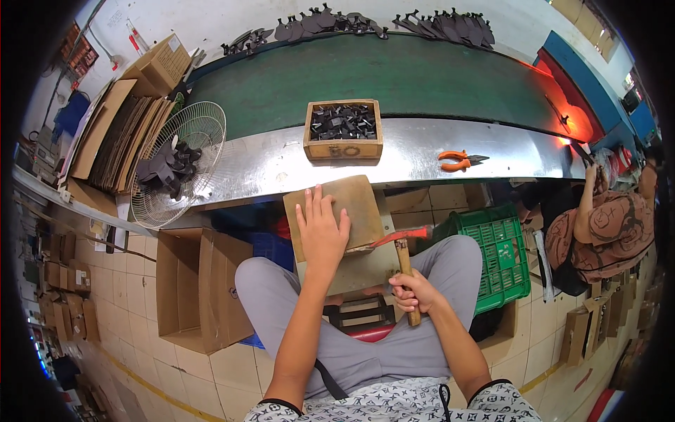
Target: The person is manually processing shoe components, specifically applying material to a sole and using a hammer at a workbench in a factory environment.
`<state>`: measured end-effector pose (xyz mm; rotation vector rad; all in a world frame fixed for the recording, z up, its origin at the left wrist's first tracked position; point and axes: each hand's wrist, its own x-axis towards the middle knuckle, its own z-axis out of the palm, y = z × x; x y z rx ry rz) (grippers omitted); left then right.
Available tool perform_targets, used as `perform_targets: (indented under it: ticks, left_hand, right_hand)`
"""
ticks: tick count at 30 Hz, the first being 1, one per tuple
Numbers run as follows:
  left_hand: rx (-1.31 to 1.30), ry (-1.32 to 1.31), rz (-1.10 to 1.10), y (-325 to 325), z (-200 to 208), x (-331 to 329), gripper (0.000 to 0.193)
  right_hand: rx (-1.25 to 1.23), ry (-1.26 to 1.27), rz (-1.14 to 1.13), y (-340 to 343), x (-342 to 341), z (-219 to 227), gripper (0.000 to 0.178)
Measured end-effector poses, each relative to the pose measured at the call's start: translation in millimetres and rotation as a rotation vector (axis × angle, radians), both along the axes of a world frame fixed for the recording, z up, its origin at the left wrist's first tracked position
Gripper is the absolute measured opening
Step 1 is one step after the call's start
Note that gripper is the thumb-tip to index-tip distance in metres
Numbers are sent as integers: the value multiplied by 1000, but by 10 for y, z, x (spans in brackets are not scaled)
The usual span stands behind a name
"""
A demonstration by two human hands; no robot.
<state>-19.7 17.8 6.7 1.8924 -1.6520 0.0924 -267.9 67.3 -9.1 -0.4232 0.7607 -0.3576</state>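
Note:
My left hand lies with fingers spread on a flat tan square block in front of my knees. Nothing is gripped by it. My right hand is wrapped round the wooden handle of a hammer, held upright over my right thigh. A red piece at the handle's top looks like its head, close to the block's right edge. Beyond the block, a wooden box full of small black parts stands on the metal ledge. Pliers with orange handles lie to its right.
A green conveyor belt runs behind the ledge, with dark flat pieces along its far side. At left are a wire basket of dark pieces and an open cardboard box. A green crate and another person are at right.

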Motion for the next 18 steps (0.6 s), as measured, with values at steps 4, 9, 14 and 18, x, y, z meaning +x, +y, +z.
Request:
perform_targets:
  ticks: [4, 9, 14, 18]
  left_hand:
    - [-3, 3, 3, -4, 9, -1, 34]
    - [-8, -5, 7, -1, 1, 2, 34]
    - [-6, 6, 4, 1, 9, 6, 33]
    - [10, 8, 10, 6, 34, -26, 45]
  right_hand:
    - [70, -195, 54, 1, -87, -63, 35]
    - [-132, 152, 59, 16, 38, 25, 35]
    - [1, -242, 95, 50, -67, -68, 35]
    - [-75, -179, 53, 28, -62, 1, 34]
